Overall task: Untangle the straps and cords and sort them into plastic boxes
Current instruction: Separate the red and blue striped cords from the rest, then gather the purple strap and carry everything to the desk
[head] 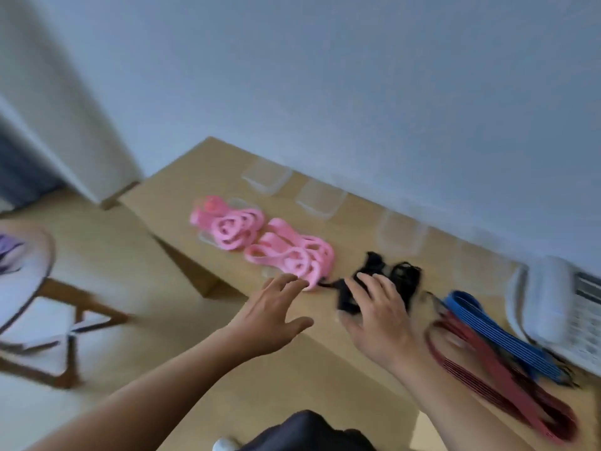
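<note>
Room: pale grey-blue wall (357, 92) behind a light wooden table (182, 190) that runs from centre to lower right; the whole view is motion-blurred.
Chair: one, wooden-legged, at the left edge (65, 320).
Pink straps: two looped heaps (289, 252) side by side, left of centre on the table.
Left hand: one (276, 307), released, fingers spread wide and holding nothing; its fingertips reach the near end of the right pink heap, though the blur hides whether they touch.
Plastic boxes: at least three clear ones (320, 198) in a row along the wall; blur hides any exact count.
Black tangle: one (400, 275), just right of the pink heaps.
Right hand: one (377, 317), fingers laid over the tangle's near side, a black end showing between thumb and forefinger; I cannot tell whether it is pinched.
Red straps: one bundle (487, 379), lower right, apart from both hands.
Blue straps: one bundle (494, 333), just beside the red.
Telephone: one, white (546, 297), at the right edge.
</note>
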A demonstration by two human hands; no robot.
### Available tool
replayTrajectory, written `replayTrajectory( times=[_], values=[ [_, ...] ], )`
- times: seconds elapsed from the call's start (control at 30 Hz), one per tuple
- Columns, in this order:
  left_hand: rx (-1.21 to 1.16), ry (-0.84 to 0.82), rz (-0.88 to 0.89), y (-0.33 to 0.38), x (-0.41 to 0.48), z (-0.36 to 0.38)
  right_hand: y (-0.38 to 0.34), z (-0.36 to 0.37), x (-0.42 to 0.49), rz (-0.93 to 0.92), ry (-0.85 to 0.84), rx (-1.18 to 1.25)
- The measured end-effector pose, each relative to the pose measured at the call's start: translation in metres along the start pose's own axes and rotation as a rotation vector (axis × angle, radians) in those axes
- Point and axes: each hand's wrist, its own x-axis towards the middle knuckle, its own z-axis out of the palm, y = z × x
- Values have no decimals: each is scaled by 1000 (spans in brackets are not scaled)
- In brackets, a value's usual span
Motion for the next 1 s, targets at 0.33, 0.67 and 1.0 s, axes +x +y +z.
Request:
replayTrajectory(
  times=[0.33,0.67,1.0],
  values=[
    [-66,277,-509,-252,-161,-106,-256,88,125,-382,-166,-18],
    [-206,485,-1054,-406,-276,-144,-455,180,224,-695,-439,10],
    [-398,541,-1404,-565,-265,-181,-647,302,374,-924,-708,-27]
  ],
)
